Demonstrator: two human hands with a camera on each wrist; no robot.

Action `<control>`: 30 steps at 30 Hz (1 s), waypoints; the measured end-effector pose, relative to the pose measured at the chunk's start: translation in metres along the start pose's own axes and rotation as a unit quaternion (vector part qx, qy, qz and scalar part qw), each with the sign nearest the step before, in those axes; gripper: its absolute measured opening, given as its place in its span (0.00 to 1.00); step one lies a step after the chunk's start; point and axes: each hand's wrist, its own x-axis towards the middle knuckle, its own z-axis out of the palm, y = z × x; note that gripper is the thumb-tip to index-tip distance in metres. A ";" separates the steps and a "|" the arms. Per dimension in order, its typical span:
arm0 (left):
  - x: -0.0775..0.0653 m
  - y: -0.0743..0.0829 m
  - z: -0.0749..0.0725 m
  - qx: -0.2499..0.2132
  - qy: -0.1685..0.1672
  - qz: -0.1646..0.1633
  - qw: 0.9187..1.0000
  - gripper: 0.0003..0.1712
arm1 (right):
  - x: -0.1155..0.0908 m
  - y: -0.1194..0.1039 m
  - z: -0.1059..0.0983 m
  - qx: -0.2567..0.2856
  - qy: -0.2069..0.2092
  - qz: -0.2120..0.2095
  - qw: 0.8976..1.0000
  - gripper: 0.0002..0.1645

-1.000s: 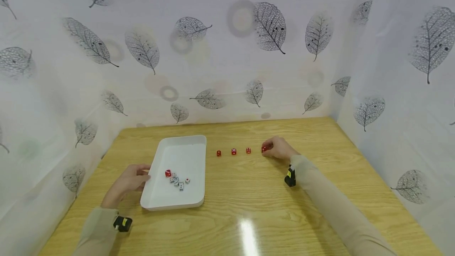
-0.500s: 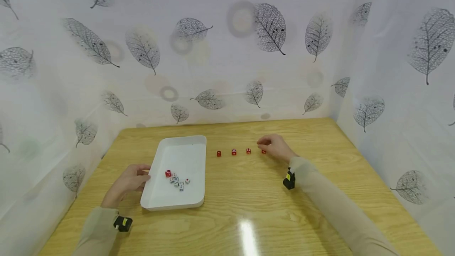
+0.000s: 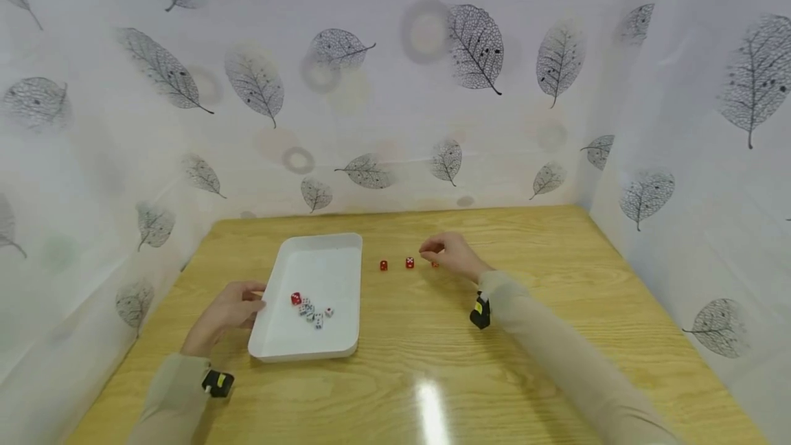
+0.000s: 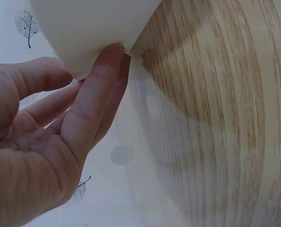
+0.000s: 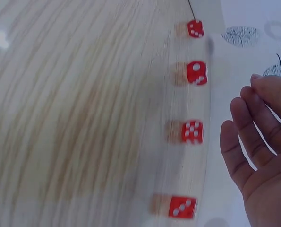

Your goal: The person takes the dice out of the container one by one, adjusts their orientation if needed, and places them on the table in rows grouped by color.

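Note:
My left hand (image 3: 228,307) pinches the left rim of a white tray (image 3: 330,253), fingers underneath and thumb against its side in the left wrist view. Inside the tray lie one red die (image 3: 296,299) and several white dice (image 3: 318,321). My right hand (image 3: 454,254) hovers over the right part of a row of red dice, fingers loosely bent and nothing between them. In the right wrist view the row runs from a far die (image 5: 195,29) to a near die (image 5: 182,207), evenly spaced. From the head, this hand hides the rightmost die.
The wooden table (image 3: 494,376) carries everything. A leaf-printed white curtain (image 3: 395,108) hangs along its back and sides. The row of dice stands to the right of the tray, near its far half. Each wrist wears a small black camera (image 3: 480,311).
My right hand has let go of the rightmost red die, lifted and moved left over the row. The left hand stays at the tray; the head view has shifted slightly.

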 end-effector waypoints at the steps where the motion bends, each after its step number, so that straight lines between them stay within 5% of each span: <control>1: 0.000 0.000 0.000 0.001 0.001 0.000 1.000 0.26 | 0.002 -0.003 0.003 0.003 -0.005 -0.004 1.000 0.14; 17: 0.000 0.002 0.001 0.017 0.003 -0.017 1.000 0.25 | 0.032 -0.062 0.042 0.010 -0.051 -0.018 0.998 0.14; 24: 0.000 0.001 0.002 0.014 0.004 -0.007 1.000 0.26 | 0.042 -0.080 0.057 0.062 -0.064 -0.018 0.996 0.16; 30: 0.000 -0.001 0.001 0.006 0.004 0.000 1.000 0.26 | 0.051 -0.101 0.072 0.047 -0.079 -0.034 0.995 0.15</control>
